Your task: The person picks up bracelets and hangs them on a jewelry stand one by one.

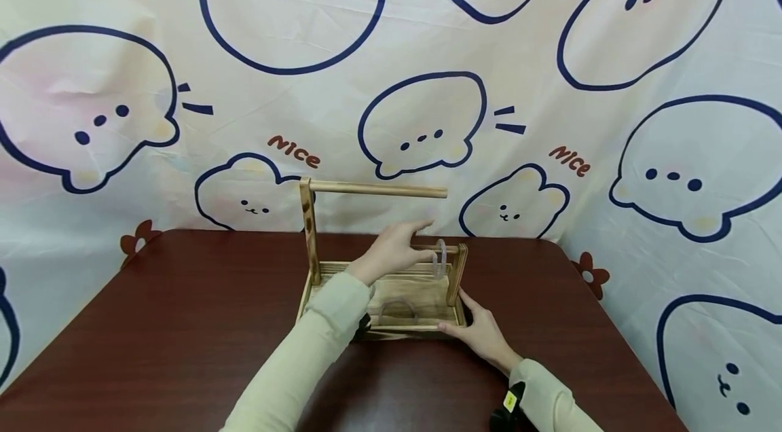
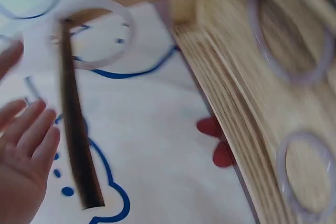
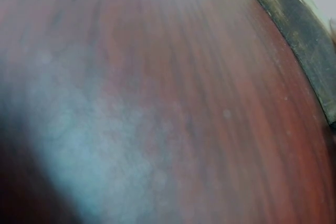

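Observation:
A wooden display stand [image 1: 308,235] has a shallow tray base and two horizontal bars at different heights. Around the lower bar [image 2: 76,119] hangs a clear bangle [image 1: 443,259], near the bar's upright. My left hand [image 1: 394,252] is beside this bar with its fingers extended; in the left wrist view its palm and fingers are apart from the bangle. Inside the tray lie a clear bangle [image 2: 299,81] and another bangle [image 2: 281,163]. My right hand [image 1: 482,333] grips the tray's near right corner, thumb on the front edge. The right wrist view shows mostly blurred tabletop.
The stand rests on a dark reddish-brown table [image 1: 201,323]. The upper bar [image 1: 379,189] sticks out to the right from the left upright, above my left hand. Behind the table hangs a white curtain [image 1: 330,113] printed with cartoon outlines.

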The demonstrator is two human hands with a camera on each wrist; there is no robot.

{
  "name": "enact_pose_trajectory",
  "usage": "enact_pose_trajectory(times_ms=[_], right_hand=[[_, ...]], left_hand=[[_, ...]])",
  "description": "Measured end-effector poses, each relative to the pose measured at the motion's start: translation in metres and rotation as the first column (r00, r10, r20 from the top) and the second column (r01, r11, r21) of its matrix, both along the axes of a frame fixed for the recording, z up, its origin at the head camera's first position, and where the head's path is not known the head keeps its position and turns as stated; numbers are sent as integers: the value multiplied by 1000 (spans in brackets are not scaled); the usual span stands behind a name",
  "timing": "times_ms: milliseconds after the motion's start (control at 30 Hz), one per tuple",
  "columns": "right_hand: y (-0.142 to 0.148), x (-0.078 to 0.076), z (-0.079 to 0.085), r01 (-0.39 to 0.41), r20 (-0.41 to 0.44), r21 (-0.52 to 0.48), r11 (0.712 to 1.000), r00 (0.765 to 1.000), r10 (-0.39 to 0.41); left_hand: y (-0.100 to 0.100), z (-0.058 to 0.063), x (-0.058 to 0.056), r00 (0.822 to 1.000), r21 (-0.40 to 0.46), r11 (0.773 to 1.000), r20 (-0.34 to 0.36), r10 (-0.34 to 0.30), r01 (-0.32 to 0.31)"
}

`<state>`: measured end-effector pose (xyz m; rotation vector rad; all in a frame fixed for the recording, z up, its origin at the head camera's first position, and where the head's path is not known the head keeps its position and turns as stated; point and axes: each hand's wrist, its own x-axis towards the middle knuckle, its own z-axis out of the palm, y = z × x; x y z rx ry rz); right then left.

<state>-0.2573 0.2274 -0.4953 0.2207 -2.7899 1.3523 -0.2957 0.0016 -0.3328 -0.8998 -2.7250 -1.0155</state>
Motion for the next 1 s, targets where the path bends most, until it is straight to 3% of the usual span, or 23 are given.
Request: enact_pose_trajectory(times_ms=[133, 200, 367, 467, 600, 800, 933, 1000], right_hand=[[1, 1, 0, 0, -9, 3, 1000, 1000, 0], [1, 2, 1, 2, -16, 1, 1000, 1000, -2], [1, 4, 3, -5, -28, 1, 1000, 1000, 5], [1, 3, 3, -18, -28, 4, 1000, 999, 18], [2, 3, 6, -20, -15, -3, 1000, 1000, 20], [4, 1, 6, -20, 8, -13, 1000, 1000, 20], [2, 1, 3, -17, -10, -1, 1000, 1000, 17], [0, 2, 2, -14, -27, 4, 1000, 1000, 14]], left_hand=[[-14, -2, 16, 990, 149, 985, -101, 100, -84], [-21, -2, 23, 981, 191, 977, -149, 123, -93], [-36, -1, 34, 967, 247, 960, -181, 178, -131], [-43, -5, 41, 959, 293, 937, -150, 242, -191], [-48, -19, 50, 949, 377, 886, -52, 310, -269], [-45, -46, 52, 943, 462, 827, 80, 323, -322], [-39, -64, 49, 949, 489, 816, 99, 300, -309], [-37, -73, 48, 955, 480, 828, 89, 283, -290]])
